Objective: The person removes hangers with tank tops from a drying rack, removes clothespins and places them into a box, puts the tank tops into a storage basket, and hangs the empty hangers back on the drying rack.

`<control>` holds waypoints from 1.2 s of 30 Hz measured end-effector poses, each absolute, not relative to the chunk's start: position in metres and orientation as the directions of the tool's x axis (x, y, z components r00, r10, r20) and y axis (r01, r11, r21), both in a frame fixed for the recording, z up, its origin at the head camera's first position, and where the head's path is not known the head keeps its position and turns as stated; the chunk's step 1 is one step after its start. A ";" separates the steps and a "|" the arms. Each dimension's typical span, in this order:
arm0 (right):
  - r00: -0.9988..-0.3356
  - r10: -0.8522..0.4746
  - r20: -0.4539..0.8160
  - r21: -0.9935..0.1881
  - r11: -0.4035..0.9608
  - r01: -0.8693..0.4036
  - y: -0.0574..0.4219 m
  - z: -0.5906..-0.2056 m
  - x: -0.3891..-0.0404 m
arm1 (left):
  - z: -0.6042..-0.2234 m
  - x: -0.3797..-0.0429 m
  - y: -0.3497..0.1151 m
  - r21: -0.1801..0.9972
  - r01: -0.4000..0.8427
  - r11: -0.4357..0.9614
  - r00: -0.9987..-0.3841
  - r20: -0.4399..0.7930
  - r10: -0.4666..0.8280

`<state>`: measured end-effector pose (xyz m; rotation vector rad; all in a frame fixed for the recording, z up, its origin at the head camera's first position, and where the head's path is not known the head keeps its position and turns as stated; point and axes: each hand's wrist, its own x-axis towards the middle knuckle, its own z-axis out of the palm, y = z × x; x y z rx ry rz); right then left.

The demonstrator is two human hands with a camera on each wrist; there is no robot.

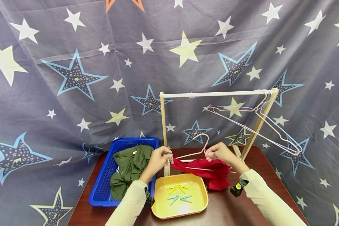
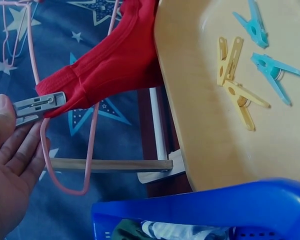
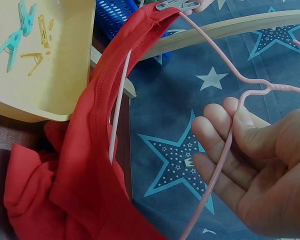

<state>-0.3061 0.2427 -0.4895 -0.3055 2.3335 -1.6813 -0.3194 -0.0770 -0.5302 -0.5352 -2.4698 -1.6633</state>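
A pink wire hanger (image 1: 198, 153) is held up near the middle of the table, with a red garment (image 1: 212, 169) draped on it. In the left wrist view, a grey clothespin (image 2: 40, 106) grips the garment's edge over the hanger's left arm. My left hand (image 1: 159, 160) pinches that clothespin's handles between thumb and fingers. On the other side, my right hand (image 3: 255, 165) pinches the hanger's wire just below the twisted neck. The garment's right part hangs down onto the table.
A yellow tray (image 1: 180, 213) with several yellow and blue clothespins stands in front. Left of it, a blue basket (image 1: 101, 182) holds a green garment (image 1: 132, 169). Behind stands a wooden rack (image 1: 214, 94), with pink and blue hangers (image 1: 257, 110) on its right end.
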 end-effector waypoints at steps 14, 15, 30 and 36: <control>-0.945 -0.321 -0.067 -0.949 0.312 -0.039 0.240 -0.489 -0.304 | -0.529 -0.317 -0.074 0.848 0.370 0.379 -0.928 0.315 0.200; -0.944 -0.322 -0.067 -0.950 0.311 -0.039 0.240 -0.489 -0.304 | -0.528 -0.316 -0.074 0.845 0.371 0.386 -0.927 0.317 0.198; -0.943 -0.324 -0.076 -0.956 0.293 -0.023 0.239 -0.493 -0.304 | -0.530 -0.318 -0.070 0.831 0.376 0.410 -0.926 0.347 0.146; -0.943 -0.325 -0.076 -0.955 0.295 -0.024 0.238 -0.493 -0.304 | -0.530 -0.319 -0.068 0.837 0.367 0.406 -0.929 0.350 0.119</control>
